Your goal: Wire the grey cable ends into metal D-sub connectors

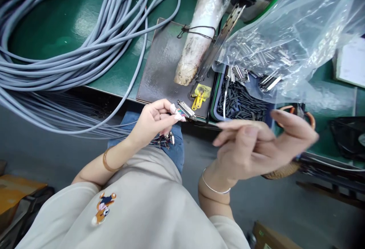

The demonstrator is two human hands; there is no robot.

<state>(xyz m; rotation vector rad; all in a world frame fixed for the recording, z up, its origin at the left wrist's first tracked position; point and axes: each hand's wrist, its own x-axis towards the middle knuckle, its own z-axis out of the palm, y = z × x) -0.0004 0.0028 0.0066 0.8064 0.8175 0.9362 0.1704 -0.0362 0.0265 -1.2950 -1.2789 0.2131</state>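
Observation:
My left hand (159, 119) is closed in a pinch on the end of a grey cable, with thin coloured wires (180, 113) at the fingertips. White coverings wrap the thumb and a finger. Against these wires sits a metal multi-pin connector (186, 109) at the front edge of a dark plate (162, 66). Over the table edge on the right, my right hand (256, 142) is raised, fingers loosely curled and apart, slightly blurred. I see nothing held in it. A thin pale strip (225, 100) passes close to its fingertips. Several wired connectors (168, 139) rest on my lap.
Grey cables (85, 59) lie coiled on the green table. A wrapped white cylinder (196, 47) and yellow clip-like pieces (199, 99) are on the plate. Rightward are a bin of black sleeves (242, 102), a plastic bag of connectors (262, 51) and orange-handled pliers (309, 119).

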